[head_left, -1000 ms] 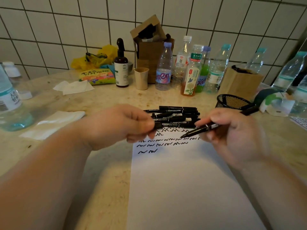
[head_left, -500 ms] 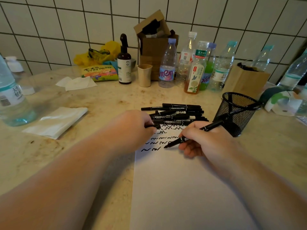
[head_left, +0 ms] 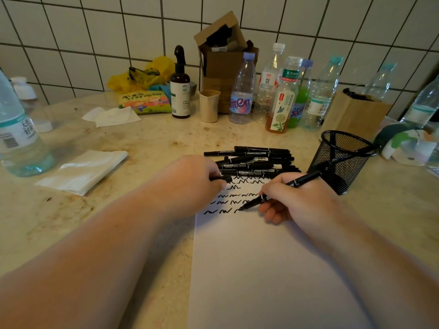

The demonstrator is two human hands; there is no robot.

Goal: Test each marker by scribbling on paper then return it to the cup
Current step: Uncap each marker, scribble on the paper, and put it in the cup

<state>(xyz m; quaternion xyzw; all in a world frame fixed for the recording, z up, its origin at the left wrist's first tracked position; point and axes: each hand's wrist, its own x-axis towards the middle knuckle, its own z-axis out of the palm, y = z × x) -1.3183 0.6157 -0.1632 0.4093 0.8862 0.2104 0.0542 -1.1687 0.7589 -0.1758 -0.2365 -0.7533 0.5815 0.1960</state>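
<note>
Right hand (head_left: 299,200): fingers (head_left: 270,210) curled round a black marker (head_left: 280,192), uncapped, tip touching the white paper (head_left: 261,269) at the end of the lowest row of scribbles (head_left: 237,200); barrel slants up and back over the hand toward the cup.

Left hand (head_left: 192,184): fingers curled and pinching a small black marker cap (head_left: 222,178) at the paper's upper left edge, just left of the scribbles.

Pile of black markers (head_left: 256,160): lying flat on the desk (head_left: 142,143) and across the paper's far edge, just beyond both sets of fingers.

Black mesh cup (head_left: 342,160): upright on the desk, just beyond and to the right of the right fingers, beside the pile.

Further items, well beyond the fingers against the tiled wall: row of plastic bottles (head_left: 280,91), brown pump bottle (head_left: 180,91), beige paper cup (head_left: 209,105), open cardboard box (head_left: 223,55). Left of the left fingers: folded white tissue (head_left: 83,169).
</note>
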